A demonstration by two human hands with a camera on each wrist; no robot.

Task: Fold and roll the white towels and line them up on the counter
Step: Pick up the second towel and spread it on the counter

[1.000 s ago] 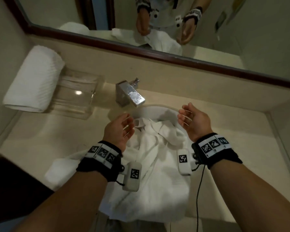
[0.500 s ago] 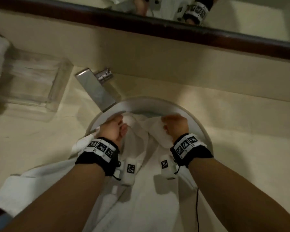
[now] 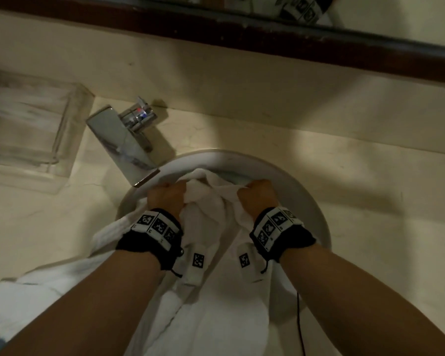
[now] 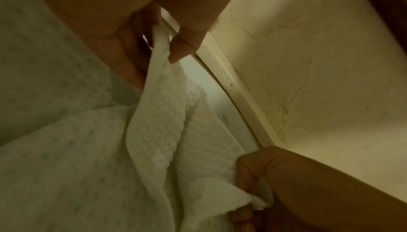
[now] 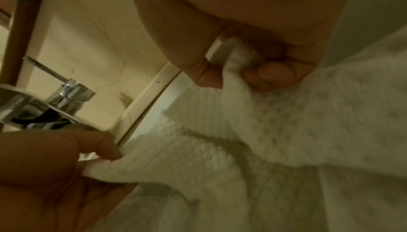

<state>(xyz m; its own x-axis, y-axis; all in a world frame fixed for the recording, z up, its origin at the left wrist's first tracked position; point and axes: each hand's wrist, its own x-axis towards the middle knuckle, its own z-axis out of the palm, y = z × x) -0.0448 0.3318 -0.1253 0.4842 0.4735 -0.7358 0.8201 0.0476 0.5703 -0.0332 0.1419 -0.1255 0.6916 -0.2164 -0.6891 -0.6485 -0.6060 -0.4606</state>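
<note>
A white waffle-weave towel point(image 3: 211, 291) lies crumpled across the round sink basin point(image 3: 316, 219) and spills onto the counter at the lower left. My left hand point(image 3: 166, 197) grips the towel's far edge on the left side of the basin; in the left wrist view the thumb and fingers pinch a fold of the towel point(image 4: 158, 96). My right hand point(image 3: 257, 199) grips the same far edge on the right, and the right wrist view shows its fingers curled round the towel's point(image 5: 275, 122) hem. Both fists sit side by side over the basin.
A chrome faucet point(image 3: 129, 142) juts over the basin's left rim, close to my left hand. A clear acrylic box point(image 3: 28, 129) stands on the beige counter point(image 3: 357, 176) at the far left. The backsplash and dark mirror frame point(image 3: 267, 39) run behind.
Both hands went from open above the towel to gripping its far edge in the basin. The head view tilted down, so the rolled towel at the far left left the frame.
</note>
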